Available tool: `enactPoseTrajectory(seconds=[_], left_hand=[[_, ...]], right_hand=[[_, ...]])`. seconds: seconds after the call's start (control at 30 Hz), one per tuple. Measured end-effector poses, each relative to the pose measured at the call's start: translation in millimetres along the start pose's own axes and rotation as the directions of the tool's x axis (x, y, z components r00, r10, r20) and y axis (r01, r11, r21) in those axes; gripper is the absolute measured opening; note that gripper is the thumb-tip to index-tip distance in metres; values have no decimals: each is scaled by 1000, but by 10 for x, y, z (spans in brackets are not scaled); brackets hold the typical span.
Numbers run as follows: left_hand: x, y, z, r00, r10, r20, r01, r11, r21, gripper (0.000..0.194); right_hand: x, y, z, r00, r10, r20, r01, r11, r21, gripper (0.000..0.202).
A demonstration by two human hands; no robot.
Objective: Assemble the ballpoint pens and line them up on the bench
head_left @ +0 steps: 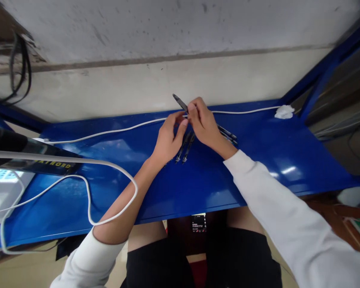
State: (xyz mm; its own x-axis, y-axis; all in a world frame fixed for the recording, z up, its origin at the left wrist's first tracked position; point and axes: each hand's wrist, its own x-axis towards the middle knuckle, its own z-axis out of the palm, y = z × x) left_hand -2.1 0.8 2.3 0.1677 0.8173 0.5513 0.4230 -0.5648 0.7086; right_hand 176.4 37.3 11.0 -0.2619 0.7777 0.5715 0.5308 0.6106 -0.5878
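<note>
My right hand (202, 122) is closed round a dark pen (180, 102), whose upper end sticks out to the upper left. Facing it, my left hand (169, 136) has its thumb and fingers pinched together at the pen's lower part. What lies between those left fingertips is too small and hidden to name. Below the hands, several dark pens (186, 150) with clear ends lie on the blue table (198, 188), partly covered by the left hand. More pens (228, 134) lie beside my right wrist.
A white cable (117, 131) runs along the table's back edge to a crumpled white tissue (285, 112). Another white cable (108, 162) loops over my left forearm. At left are a black tube-like object (33, 150) and a white power strip (6, 188). A lit phone (199, 222) shows below the front edge.
</note>
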Motion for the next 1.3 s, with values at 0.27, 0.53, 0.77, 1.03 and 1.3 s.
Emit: enactPoseTrajectory(seconds=[0.27, 0.53, 0.77, 1.03, 1.3], left_hand=[[49, -129, 42, 974, -201, -106, 147, 914, -377, 39], [34, -87, 70, 955, -273, -117, 184, 855, -486, 39], [50, -94, 20, 955, -259, -143, 139, 820, -556, 28], [65, -119, -20, 940, -304, -157, 198, 857, -476, 31], [79, -139, -15, 914, -356, -197, 216, 835, -506, 22]], right_hand=[[-111, 149, 272, 978, -136, 158, 140, 990, -12, 52], [-145, 150, 192, 973, -139, 182, 142, 990, -5, 49], [-162, 135, 215, 968, -135, 211, 137, 991, 5, 51], [-182, 163, 192, 966, -119, 228, 124, 992, -5, 48], [-195, 168, 194, 972, -111, 208, 135, 985, -106, 46]])
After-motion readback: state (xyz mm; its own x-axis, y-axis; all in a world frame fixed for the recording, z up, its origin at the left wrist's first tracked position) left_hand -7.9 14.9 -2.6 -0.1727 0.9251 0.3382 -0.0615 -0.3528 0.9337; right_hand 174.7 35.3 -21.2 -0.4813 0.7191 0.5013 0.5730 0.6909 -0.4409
